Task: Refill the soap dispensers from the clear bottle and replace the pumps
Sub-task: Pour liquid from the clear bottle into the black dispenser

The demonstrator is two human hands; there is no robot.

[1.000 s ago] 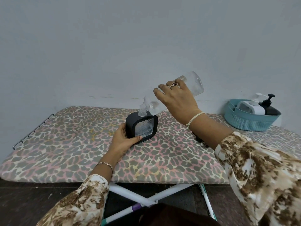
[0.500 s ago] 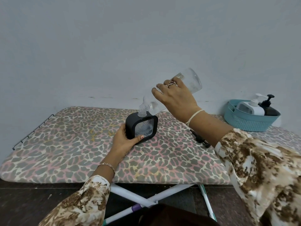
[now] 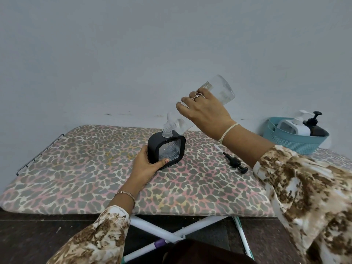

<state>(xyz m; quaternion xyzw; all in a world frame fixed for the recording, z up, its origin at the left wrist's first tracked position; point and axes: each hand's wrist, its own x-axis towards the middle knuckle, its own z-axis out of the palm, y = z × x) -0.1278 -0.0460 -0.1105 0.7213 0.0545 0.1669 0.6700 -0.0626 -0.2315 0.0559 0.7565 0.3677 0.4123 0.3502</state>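
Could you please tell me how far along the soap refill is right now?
Done: the black pump is off, lying on the board beside the black dispenser. In hand: the right hand tips the clear bottle into its opening while the left hand steadies it. Left: refit that pump; two dispensers in the teal basket have pumps on, fill unknowable.

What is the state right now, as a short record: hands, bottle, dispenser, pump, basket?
left hand: grips the black dispenser low on its left side, upright on the ironing board
right hand: holds the clear bottle, tilted neck-down
pour: bottle's mouth is at the dispenser's open neck; cannot tell if anything is flowing
loose pump: black, lying on the board to the right of the dispenser, apart from it
basket: teal, far right; holds a white dispenser and a dark dispenser, pumps on
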